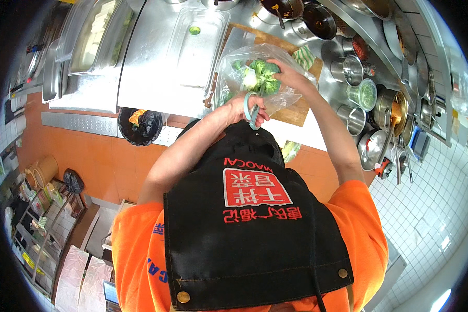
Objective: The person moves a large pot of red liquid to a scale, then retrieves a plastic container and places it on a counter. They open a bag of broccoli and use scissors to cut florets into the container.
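Observation:
My left hand (249,109) holds a pair of scissors (252,117) by its pale blue-green handles, with the blades pointing up into the broccoli. The fingers of my right hand (288,76) grip the far right side of a green broccoli head (267,74), whose pale cut stem faces left. Under and around the broccoli lies a clear plastic bag (286,99), with more green pieces inside. The bag rests on a wooden cutting board (296,115). Left of it, a clear rectangular tray (197,50) holds one small broccoli floret (194,30). The blade tips are hidden among the florets.
A cleaver (238,41) lies partly under the bag. Pots with dark contents (318,21), steel containers (351,119) and a tub of chopped greens (364,94) line the right side. A black-lined bin (140,130) stands below the counter edge. Deep food pans (95,35) stand left.

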`<move>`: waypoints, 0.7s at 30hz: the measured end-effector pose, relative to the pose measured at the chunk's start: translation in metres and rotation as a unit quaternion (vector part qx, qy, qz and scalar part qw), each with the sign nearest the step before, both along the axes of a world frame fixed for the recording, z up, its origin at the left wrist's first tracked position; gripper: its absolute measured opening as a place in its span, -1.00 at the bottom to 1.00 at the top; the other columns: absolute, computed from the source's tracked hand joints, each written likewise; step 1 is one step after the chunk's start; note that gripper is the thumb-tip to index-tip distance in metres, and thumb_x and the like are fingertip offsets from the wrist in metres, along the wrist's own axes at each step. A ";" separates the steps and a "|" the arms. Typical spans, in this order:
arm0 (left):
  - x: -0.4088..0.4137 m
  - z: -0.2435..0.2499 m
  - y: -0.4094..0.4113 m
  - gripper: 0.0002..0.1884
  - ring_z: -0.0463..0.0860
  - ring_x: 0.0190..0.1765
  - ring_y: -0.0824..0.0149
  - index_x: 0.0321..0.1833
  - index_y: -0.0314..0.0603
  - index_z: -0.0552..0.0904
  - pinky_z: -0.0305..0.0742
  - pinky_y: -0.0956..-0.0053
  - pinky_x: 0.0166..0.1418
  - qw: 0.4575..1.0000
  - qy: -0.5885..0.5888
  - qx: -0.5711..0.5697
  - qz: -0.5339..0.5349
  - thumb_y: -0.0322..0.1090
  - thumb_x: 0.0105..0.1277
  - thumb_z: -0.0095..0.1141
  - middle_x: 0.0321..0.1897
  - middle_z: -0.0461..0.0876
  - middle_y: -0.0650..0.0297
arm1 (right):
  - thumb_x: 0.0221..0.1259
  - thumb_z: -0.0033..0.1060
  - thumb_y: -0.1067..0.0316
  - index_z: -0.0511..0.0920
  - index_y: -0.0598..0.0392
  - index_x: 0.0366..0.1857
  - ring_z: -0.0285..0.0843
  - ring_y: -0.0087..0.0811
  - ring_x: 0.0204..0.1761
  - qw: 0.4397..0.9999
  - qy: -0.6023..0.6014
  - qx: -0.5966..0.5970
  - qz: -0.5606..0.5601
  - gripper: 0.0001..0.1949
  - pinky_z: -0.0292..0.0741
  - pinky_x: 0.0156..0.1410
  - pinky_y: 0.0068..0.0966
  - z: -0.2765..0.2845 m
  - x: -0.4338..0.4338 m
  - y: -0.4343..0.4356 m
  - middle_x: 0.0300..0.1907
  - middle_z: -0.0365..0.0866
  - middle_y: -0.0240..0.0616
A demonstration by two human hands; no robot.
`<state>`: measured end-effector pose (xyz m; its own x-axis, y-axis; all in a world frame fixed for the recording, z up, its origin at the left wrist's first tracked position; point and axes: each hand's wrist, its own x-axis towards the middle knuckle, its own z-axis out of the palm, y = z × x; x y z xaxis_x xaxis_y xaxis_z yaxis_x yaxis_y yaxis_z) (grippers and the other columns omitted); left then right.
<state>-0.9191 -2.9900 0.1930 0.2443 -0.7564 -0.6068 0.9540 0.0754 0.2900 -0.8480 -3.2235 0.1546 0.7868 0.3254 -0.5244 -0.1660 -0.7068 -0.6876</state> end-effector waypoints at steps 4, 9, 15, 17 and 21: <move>-0.005 0.009 -0.006 -0.63 0.69 -0.46 0.11 -0.13 -0.50 0.48 0.65 0.22 -0.31 1.000 0.011 -0.009 0.013 -0.32 0.08 0.15 -0.31 0.65 -0.21 | 0.12 0.10 0.58 0.35 -0.03 0.23 0.39 -0.56 -0.03 0.999 -0.043 0.022 -0.003 -0.48 0.37 0.03 -0.63 -0.046 -0.003 -0.015 -0.02 0.45 -0.38; -0.017 0.010 -0.014 -0.64 0.70 -0.41 0.03 -0.14 -0.50 0.48 0.66 0.19 -0.26 0.998 0.045 -0.030 0.013 -0.32 0.07 0.11 -0.32 0.65 -0.21 | 0.04 0.15 0.56 0.39 0.01 0.16 0.34 -0.58 -0.16 0.994 -0.075 0.067 -0.042 -0.49 0.36 -0.08 -0.57 -0.083 -0.021 -0.035 -0.16 0.39 -0.44; -0.020 0.015 -0.025 -0.64 0.70 -0.40 -0.03 -0.16 -0.51 0.48 0.68 0.13 -0.26 0.998 0.020 0.008 0.051 -0.31 0.08 0.12 -0.33 0.63 -0.21 | 0.12 0.17 0.15 0.38 -0.16 0.25 0.54 -0.27 0.07 0.998 -0.003 -0.064 -0.024 -0.47 0.45 0.16 -0.28 0.023 -0.022 0.001 0.15 0.49 -0.13; -0.012 0.007 -0.028 -0.63 0.70 -0.40 -0.02 -0.16 -0.52 0.48 0.68 0.13 -0.29 0.999 -0.002 0.039 0.034 -0.31 0.07 0.14 -0.33 0.63 -0.21 | 0.13 0.17 0.16 0.39 -0.13 0.24 0.53 -0.26 0.09 0.997 -0.004 -0.072 -0.029 -0.48 0.43 0.19 -0.29 0.020 -0.021 0.000 0.14 0.51 -0.14; -0.007 -0.009 -0.037 -0.65 0.69 -0.46 0.01 -0.21 -0.59 0.52 0.68 0.19 -0.37 0.994 -0.026 0.102 0.019 -0.35 0.06 0.10 -0.36 0.64 -0.19 | 0.12 0.19 0.17 0.42 -0.08 0.22 0.50 -0.23 0.12 0.993 -0.099 -0.061 -0.011 -0.49 0.41 0.22 -0.31 -0.001 -0.024 -0.008 0.11 0.53 -0.15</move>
